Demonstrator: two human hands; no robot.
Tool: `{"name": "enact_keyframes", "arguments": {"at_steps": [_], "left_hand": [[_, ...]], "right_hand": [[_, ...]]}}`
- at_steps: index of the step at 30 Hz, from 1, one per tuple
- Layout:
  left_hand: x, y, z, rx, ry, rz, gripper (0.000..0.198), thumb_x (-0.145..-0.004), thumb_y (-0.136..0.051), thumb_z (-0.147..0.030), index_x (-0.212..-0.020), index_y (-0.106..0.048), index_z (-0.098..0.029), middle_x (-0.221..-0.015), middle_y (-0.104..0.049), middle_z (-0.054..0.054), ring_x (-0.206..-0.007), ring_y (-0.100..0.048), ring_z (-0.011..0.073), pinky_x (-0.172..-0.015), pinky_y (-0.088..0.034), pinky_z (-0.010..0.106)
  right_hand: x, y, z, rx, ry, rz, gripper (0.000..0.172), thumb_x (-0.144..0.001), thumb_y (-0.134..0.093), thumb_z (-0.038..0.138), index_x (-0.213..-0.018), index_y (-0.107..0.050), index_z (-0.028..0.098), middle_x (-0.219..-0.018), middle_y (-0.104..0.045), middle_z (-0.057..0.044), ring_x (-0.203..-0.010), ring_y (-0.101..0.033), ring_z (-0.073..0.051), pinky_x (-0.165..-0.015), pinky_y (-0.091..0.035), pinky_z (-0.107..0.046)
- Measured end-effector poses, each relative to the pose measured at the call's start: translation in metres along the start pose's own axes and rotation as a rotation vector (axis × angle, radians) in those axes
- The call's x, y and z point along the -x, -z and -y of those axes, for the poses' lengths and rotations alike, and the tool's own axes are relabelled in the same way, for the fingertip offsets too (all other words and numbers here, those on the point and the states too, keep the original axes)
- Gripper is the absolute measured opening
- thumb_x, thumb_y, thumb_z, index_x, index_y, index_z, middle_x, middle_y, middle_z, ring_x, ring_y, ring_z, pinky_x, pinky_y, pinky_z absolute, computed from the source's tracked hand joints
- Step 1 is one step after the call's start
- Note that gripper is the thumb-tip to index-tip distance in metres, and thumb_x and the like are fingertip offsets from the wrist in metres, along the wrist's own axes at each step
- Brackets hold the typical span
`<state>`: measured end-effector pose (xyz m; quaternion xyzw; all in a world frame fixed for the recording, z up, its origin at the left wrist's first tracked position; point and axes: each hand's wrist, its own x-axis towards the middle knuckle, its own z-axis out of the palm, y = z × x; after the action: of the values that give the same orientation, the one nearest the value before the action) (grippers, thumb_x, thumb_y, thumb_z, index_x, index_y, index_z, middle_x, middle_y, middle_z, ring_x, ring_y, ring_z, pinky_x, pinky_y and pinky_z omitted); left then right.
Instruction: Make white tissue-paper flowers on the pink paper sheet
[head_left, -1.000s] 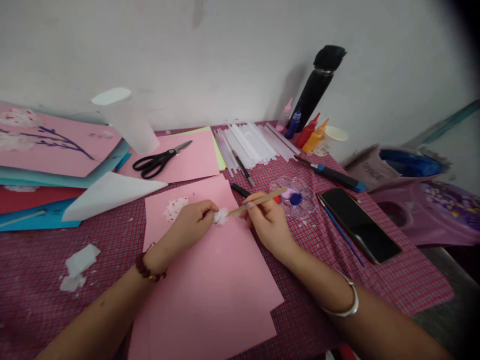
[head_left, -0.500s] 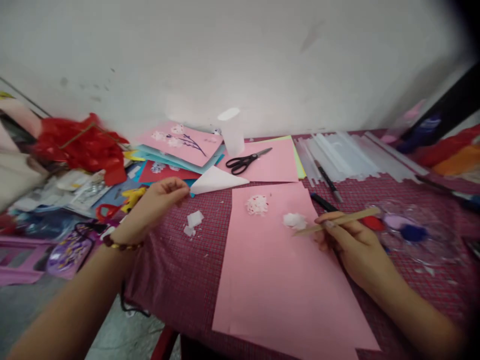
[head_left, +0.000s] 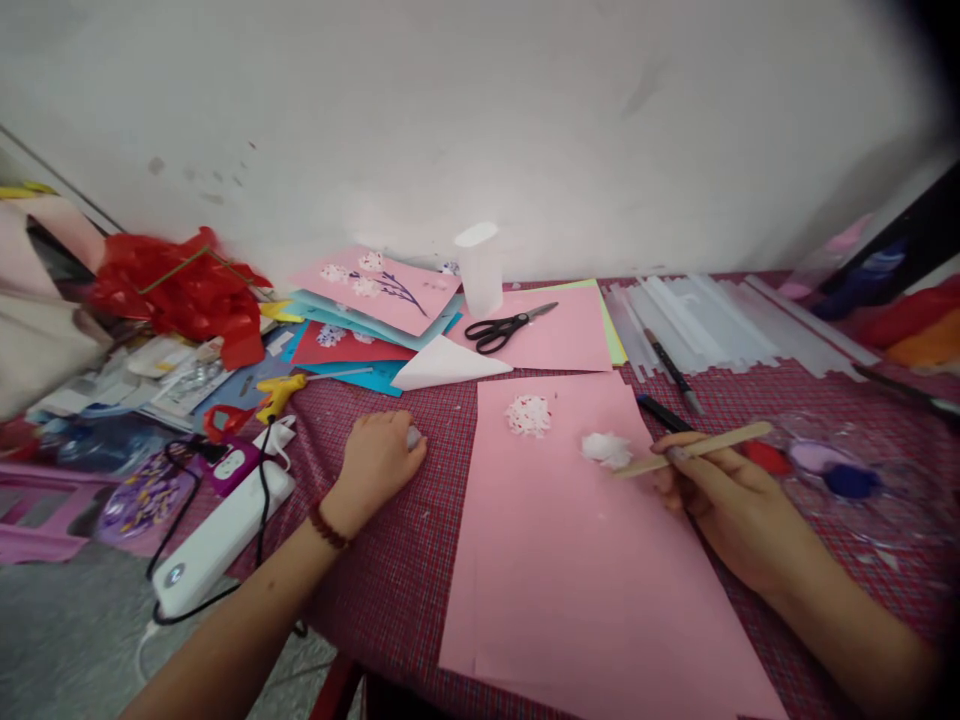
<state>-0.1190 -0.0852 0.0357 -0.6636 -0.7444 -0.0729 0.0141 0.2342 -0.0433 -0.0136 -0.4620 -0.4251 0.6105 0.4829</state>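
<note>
My right hand holds a flat wooden craft stick between thumb and fingers. The stick's tip points left, right beside a clump of white paste or paper on a pink sheet. Farther left on that sheet is a round patch of white shreds with red specks. My left hand rests on the checked tablecloth left of the sheet, fingers curled in around small white paper pieces. Only a pale bit of them shows; the hand covers the rest.
Black-handled scissors and a folded white paper lie behind. A white cup stands by the wall. A yellow glue gun and power strip are at left. Translucent glue sticks and a paint palette are at right.
My left hand has come right and down onto the white paper pieces, closing over them and uncovering the glue gun. My right hand keeps the stick by the white clump. The view has shifted slightly.
</note>
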Motion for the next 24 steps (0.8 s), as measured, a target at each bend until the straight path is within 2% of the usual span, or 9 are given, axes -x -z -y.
{"name": "enact_keyframes", "arguments": {"at_steps": [3,6,10,12,15,17,21,24], "left_hand": [[-0.004,-0.003,0.000,0.005,0.038,-0.006,0.019,-0.080,-0.049,-0.027,-0.064,-0.054,-0.020,-0.073,-0.064,0.010,-0.081,-0.061,0.0274,-0.077,-0.040,0.037],[-0.013,0.002,0.013,0.069,0.080,0.036,0.020,-0.079,-0.046,-0.028,-0.061,-0.051,-0.020,-0.062,-0.059,0.005,-0.067,-0.059,0.0223,-0.064,-0.039,0.031],[-0.026,0.027,0.032,0.215,0.075,0.141,0.021,-0.076,-0.044,-0.031,-0.060,-0.049,-0.020,-0.056,-0.053,-0.001,-0.054,-0.052,0.0150,-0.052,-0.038,0.024],[-0.029,0.043,0.031,0.276,0.049,0.145,0.023,-0.076,-0.044,-0.035,-0.060,-0.048,-0.019,-0.057,-0.050,-0.002,-0.053,-0.049,0.0131,-0.051,-0.037,0.023],[-0.033,0.056,0.009,0.450,0.004,0.139,0.022,-0.075,-0.048,-0.036,-0.062,-0.047,-0.019,-0.058,-0.049,-0.003,-0.052,-0.047,0.0116,-0.050,-0.037,0.022],[-0.036,0.053,-0.016,0.609,-0.038,0.229,0.019,-0.076,-0.052,-0.035,-0.065,-0.049,-0.019,-0.057,-0.050,-0.004,-0.050,-0.047,0.0109,-0.048,-0.037,0.021],[-0.046,0.026,-0.077,0.809,-0.210,0.552,0.009,-0.074,-0.057,-0.027,-0.074,-0.054,-0.019,-0.059,-0.054,-0.004,-0.051,-0.049,0.0099,-0.047,-0.040,0.020],[-0.051,0.001,-0.115,0.907,-0.306,0.726,0.005,-0.072,-0.057,-0.022,-0.075,-0.055,-0.018,-0.058,-0.054,-0.005,-0.051,-0.050,0.0094,-0.047,-0.040,0.019]], "right_hand": [[0.000,-0.001,0.001,-0.021,-0.009,-0.003,0.016,-0.074,-0.069,0.034,-0.083,-0.066,0.021,-0.057,-0.060,-0.001,-0.046,-0.052,-0.011,-0.041,-0.040,-0.022],[0.001,-0.003,0.005,-0.054,-0.003,0.015,0.017,-0.072,-0.070,0.034,-0.081,-0.066,0.020,-0.055,-0.059,0.000,-0.045,-0.052,-0.011,-0.040,-0.041,-0.021],[0.000,-0.003,0.006,-0.072,-0.008,0.035,0.018,-0.072,-0.070,0.034,-0.082,-0.066,0.019,-0.056,-0.060,0.000,-0.044,-0.052,-0.011,-0.039,-0.042,-0.020],[0.000,-0.001,0.007,-0.065,-0.011,0.034,0.017,-0.074,-0.069,0.033,-0.083,-0.065,0.019,-0.056,-0.060,0.000,-0.043,-0.053,-0.011,-0.039,-0.041,-0.020],[0.002,0.001,0.011,-0.049,0.008,0.035,0.018,-0.075,-0.067,0.033,-0.083,-0.061,0.019,-0.055,-0.061,0.001,-0.042,-0.052,-0.010,-0.038,-0.039,-0.020],[0.004,0.001,0.016,-0.033,0.037,0.035,0.019,-0.076,-0.066,0.035,-0.081,-0.057,0.019,-0.054,-0.061,0.002,-0.041,-0.051,-0.009,-0.037,-0.038,-0.019],[0.005,-0.001,0.019,0.064,0.060,0.051,0.022,-0.077,-0.062,0.039,-0.076,-0.051,0.019,-0.054,-0.063,0.003,-0.037,-0.049,-0.008,-0.037,-0.037,-0.018],[0.005,-0.003,0.016,0.126,0.067,0.070,0.021,-0.078,-0.060,0.038,-0.076,-0.051,0.019,-0.055,-0.062,0.004,-0.037,-0.049,-0.008,-0.037,-0.037,-0.018]]}}
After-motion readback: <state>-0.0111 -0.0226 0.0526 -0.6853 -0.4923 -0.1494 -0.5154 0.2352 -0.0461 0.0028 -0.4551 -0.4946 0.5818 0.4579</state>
